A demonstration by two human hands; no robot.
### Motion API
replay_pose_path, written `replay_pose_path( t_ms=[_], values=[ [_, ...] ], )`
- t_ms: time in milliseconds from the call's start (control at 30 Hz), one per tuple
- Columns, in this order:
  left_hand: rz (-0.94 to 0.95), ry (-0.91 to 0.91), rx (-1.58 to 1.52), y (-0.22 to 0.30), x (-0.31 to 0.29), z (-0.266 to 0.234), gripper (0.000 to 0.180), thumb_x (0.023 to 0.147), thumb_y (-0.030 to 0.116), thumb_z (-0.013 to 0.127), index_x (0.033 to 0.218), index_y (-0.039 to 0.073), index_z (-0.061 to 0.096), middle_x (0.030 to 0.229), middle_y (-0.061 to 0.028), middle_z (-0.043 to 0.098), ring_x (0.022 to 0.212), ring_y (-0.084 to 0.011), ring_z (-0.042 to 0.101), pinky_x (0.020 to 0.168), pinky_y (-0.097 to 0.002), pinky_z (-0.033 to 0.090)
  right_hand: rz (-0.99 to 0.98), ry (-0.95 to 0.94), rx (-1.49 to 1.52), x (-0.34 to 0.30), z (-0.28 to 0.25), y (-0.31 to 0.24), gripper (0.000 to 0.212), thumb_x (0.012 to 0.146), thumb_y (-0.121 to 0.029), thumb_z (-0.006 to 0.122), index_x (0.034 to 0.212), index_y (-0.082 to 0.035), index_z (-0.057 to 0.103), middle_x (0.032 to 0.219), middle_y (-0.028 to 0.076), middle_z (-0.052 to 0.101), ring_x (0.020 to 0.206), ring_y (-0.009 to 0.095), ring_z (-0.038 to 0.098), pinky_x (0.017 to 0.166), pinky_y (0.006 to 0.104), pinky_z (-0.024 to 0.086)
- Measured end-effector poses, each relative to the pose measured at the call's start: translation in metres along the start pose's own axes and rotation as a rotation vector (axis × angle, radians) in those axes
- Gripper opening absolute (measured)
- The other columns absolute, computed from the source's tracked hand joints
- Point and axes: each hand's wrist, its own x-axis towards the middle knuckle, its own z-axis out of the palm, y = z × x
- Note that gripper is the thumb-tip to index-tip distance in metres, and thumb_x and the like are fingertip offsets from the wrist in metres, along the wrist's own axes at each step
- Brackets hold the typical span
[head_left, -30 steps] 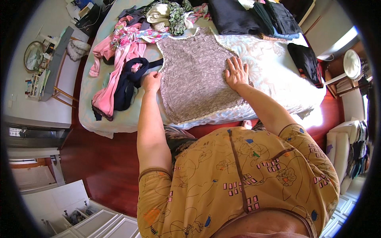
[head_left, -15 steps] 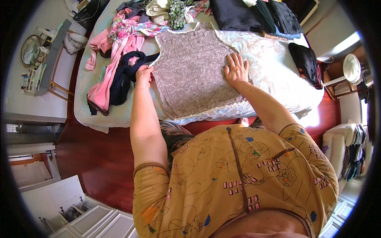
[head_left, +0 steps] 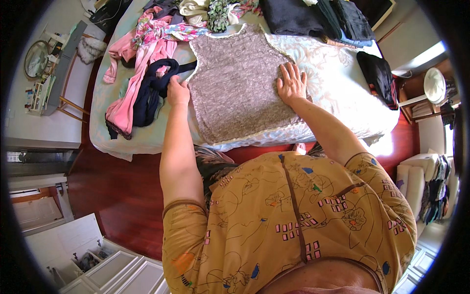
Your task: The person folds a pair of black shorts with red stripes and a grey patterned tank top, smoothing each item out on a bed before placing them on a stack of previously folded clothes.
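Observation:
A grey speckled sleeveless top (head_left: pixel 235 83) lies spread flat on the bed (head_left: pixel 338 98), its neckline toward the far side. My left hand (head_left: pixel 177 90) pinches the top's left edge near the armhole, beside a dark navy garment (head_left: pixel 152 90). My right hand (head_left: pixel 292 83) rests flat with fingers spread on the top's right edge. Both forearms reach from the lower part of the view over the bed's near edge.
Pink clothes (head_left: pixel 134 83) and a floral piece (head_left: pixel 166 29) pile up at the bed's left. Dark folded clothes (head_left: pixel 313 17) lie at the far right, a black item (head_left: pixel 379 78) near the right edge. A dressing table with a round mirror (head_left: pixel 36 59) stands left; red wooden floor (head_left: pixel 117 186) below.
The grey top has been drawn out flatter and straighter on the bed. My left hand shifted along its left edge; my right hand stays pressed on the right side.

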Motion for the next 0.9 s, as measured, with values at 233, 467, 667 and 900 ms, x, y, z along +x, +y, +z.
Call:
replay_pose_path(
  t_ms=[233,467,667,900],
  values=[
    [0.538,0.015,0.146,0.019,-0.078,-0.011,0.043,0.096,0.029,0.054,0.133,0.009,0.052,0.140,-0.0138,0.049,0.131,-0.0335,0.042,0.107,-0.0488,0.034,-0.001,0.021,0.003,0.000,0.005,0.003,0.058,0.096,-0.038,0.042,0.150,-0.017,0.035,0.159,0.009,0.025,0.148,0.026,0.018,0.118,0.0557,0.013],
    [0.189,0.030,0.189,-0.025,-0.101,-0.012,0.042,0.098,0.037,0.048,0.126,0.008,0.058,0.139,-0.0140,0.050,0.127,-0.0329,0.046,0.101,-0.0505,0.037,-0.010,0.012,0.008,0.000,-0.001,0.000,0.058,0.095,-0.038,0.043,0.149,-0.017,0.037,0.158,0.008,0.027,0.148,0.026,0.019,0.118,0.0551,0.014],
    [-0.092,-0.221,0.000,-0.020,-0.177,-0.050,0.043,0.093,0.043,0.058,0.100,0.001,0.067,0.085,-0.0194,0.069,0.080,-0.0382,0.066,0.073,-0.0440,0.051,0.000,0.004,-0.007,-0.002,-0.003,0.001,0.059,0.096,-0.038,0.042,0.150,-0.016,0.036,0.158,0.008,0.026,0.148,0.025,0.018,0.117,0.0551,0.014],
    [-0.397,-0.351,-0.698,-0.044,-0.227,-0.004,0.031,0.088,0.027,0.073,0.084,-0.002,0.062,0.071,-0.0050,0.062,0.066,-0.0165,0.060,0.059,-0.0322,0.046,0.001,-0.013,-0.012,0.001,-0.001,-0.001,0.058,0.096,-0.039,0.040,0.151,-0.019,0.035,0.159,0.007,0.026,0.148,0.025,0.017,0.118,0.0542,0.013]
  ],
)
